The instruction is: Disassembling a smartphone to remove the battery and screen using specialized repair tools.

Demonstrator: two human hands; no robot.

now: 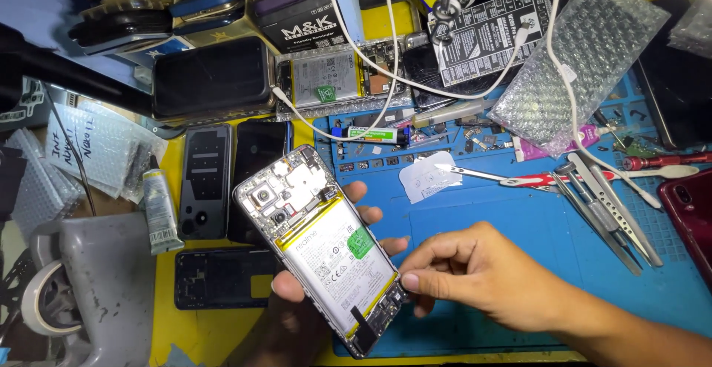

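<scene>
Head view looks down on a blue work mat [519,219], and everything here is placed against it. Over the mat's left edge, the left hand [319,293] grips an opened phone [320,245] from beneath: the thumb shows at the phone's left side, the fingertips curl up along its right side, so the hand is closed around the body. The phone lies tilted, back cover off, camera end pointing up-left, with its white battery [337,252] and a green sticker facing up. The right hand [475,270] comes in from the mat's lower right, fingers bunched narrow, thumb and forefinger pinched together and touching the phone's lower right edge; whether they hold anything small cannot be told. On the mat's right part lie several metal tweezers [608,204] and a red-handled tool [534,180]. At its upper right rests a bubble-wrap bag [571,63]. Left of the mat, on a yellow surface, lies a dark phone frame [222,278].
</scene>
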